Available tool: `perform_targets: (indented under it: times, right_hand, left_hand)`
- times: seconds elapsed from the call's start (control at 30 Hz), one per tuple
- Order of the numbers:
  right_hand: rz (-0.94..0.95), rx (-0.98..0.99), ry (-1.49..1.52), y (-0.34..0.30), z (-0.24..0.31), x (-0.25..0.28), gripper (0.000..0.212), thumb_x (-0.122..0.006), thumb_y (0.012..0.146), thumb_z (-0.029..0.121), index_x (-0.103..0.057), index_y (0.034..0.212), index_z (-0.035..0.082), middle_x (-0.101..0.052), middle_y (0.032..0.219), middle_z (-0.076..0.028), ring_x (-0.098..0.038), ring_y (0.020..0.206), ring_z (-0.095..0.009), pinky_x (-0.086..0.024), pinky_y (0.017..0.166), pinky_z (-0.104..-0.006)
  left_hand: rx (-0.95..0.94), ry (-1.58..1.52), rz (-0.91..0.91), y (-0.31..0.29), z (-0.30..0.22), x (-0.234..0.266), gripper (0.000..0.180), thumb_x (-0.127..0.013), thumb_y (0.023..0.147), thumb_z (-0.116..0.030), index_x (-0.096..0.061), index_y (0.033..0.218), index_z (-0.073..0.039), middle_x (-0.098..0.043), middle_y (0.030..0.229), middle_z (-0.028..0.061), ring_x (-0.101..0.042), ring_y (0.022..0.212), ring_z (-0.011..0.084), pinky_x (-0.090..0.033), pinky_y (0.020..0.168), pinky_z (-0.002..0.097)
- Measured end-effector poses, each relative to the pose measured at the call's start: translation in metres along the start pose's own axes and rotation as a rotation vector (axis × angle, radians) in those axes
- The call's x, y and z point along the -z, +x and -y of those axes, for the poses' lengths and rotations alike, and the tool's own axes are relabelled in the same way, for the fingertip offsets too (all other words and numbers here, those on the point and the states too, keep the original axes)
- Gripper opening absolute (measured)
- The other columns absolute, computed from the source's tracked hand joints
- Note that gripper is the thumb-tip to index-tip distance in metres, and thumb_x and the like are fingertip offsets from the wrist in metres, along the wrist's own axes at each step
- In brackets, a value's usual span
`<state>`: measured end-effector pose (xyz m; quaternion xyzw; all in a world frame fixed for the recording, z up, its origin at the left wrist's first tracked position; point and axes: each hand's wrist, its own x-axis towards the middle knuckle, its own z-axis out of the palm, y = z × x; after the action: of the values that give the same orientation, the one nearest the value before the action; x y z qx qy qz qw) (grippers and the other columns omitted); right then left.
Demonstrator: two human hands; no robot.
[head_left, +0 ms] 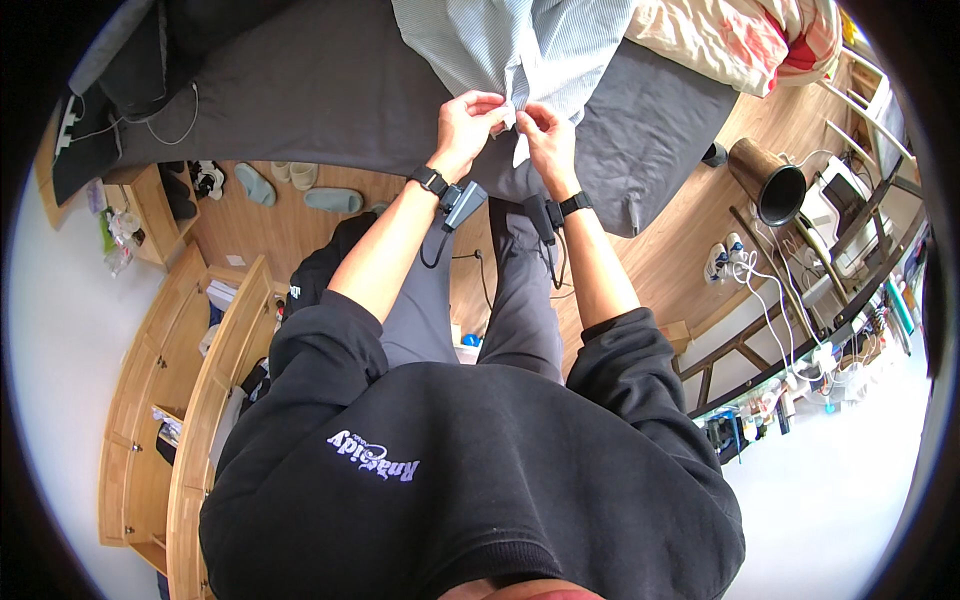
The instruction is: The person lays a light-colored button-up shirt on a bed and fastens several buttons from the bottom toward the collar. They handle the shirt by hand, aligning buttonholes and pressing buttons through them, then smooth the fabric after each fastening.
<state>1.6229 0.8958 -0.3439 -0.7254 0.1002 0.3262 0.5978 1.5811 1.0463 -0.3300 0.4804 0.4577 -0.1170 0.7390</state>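
Your left hand (466, 130) and right hand (551, 143) pinch light-blue striped cloth (490, 45) between their fingers (486, 98), above a dark-grey sheeted bed (300, 95) beside brown wood-plank flooring (688, 212).

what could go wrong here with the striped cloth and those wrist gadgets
The left hand and right hand pinch only a small part of the striped cloth, so it could slip from their hold.

The left cable, looping below the left wrist device, might snag if the arms shift.

The cloth lies in folds on the dark sheet, so it could crease.
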Motion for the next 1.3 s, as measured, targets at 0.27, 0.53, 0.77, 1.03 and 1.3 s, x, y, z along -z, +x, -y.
perform_targets:
  times: [0.27,0.53,0.77,1.03,1.3]
  right_hand:
    - [0.036,-0.037,0.037,0.001,-0.006,0.005,0.018,-0.072,0.094,0.013,-0.071,0.102,-0.003,-0.071,0.087,-0.002,-0.062,0.078,-0.008,-0.051,0.073,-0.0245]
    - [0.066,-0.013,-0.010,0.005,-0.011,0.007,0.017,-0.073,0.093,0.014,-0.072,0.101,-0.002,-0.072,0.087,-0.002,-0.063,0.079,-0.007,-0.052,0.074,-0.0249]
    - [0.065,-0.023,0.030,0.008,-0.010,0.002,0.016,-0.072,0.094,0.013,-0.072,0.099,-0.001,-0.071,0.084,0.000,-0.062,0.077,-0.006,-0.051,0.072,-0.0243]
    - [0.098,-0.044,0.019,0.011,-0.011,0.009,0.015,-0.070,0.096,0.009,-0.071,0.103,-0.003,-0.070,0.086,-0.001,-0.061,0.076,-0.007,-0.051,0.071,-0.0240]
    - [0.031,-0.053,0.001,0.012,-0.015,0.006,0.016,-0.071,0.096,0.010,-0.071,0.105,-0.004,-0.071,0.088,-0.003,-0.063,0.076,-0.008,-0.052,0.072,-0.0246]
  left_hand:
    - [-0.337,0.404,-0.065,-0.004,-0.002,-0.008,0.018,-0.079,0.088,-0.007,-0.069,0.100,-0.001,-0.075,0.095,0.0075,-0.072,0.084,0.0126,-0.058,0.075,0.0269]
    - [-0.556,0.703,-0.108,-0.009,-0.010,-0.012,0.012,-0.075,0.088,-0.006,-0.065,0.091,-0.002,-0.075,0.083,0.0083,-0.074,0.077,0.0157,-0.059,0.071,0.0290]
    - [-0.459,0.552,-0.134,-0.001,0.000,-0.013,0.016,-0.077,0.085,-0.005,-0.063,0.090,-0.002,-0.074,0.081,0.0095,-0.075,0.076,0.0181,-0.059,0.071,0.0305]
    - [-0.176,0.348,-0.025,0.014,0.016,-0.003,0.024,-0.083,0.083,-0.007,-0.060,0.090,-0.002,-0.071,0.080,0.0061,-0.070,0.076,0.0124,-0.057,0.068,0.0288]
    - [-0.383,0.506,-0.090,0.006,0.004,-0.011,0.019,-0.079,0.083,-0.005,-0.061,0.085,-0.003,-0.070,0.077,0.0059,-0.070,0.072,0.0132,-0.056,0.066,0.0289]
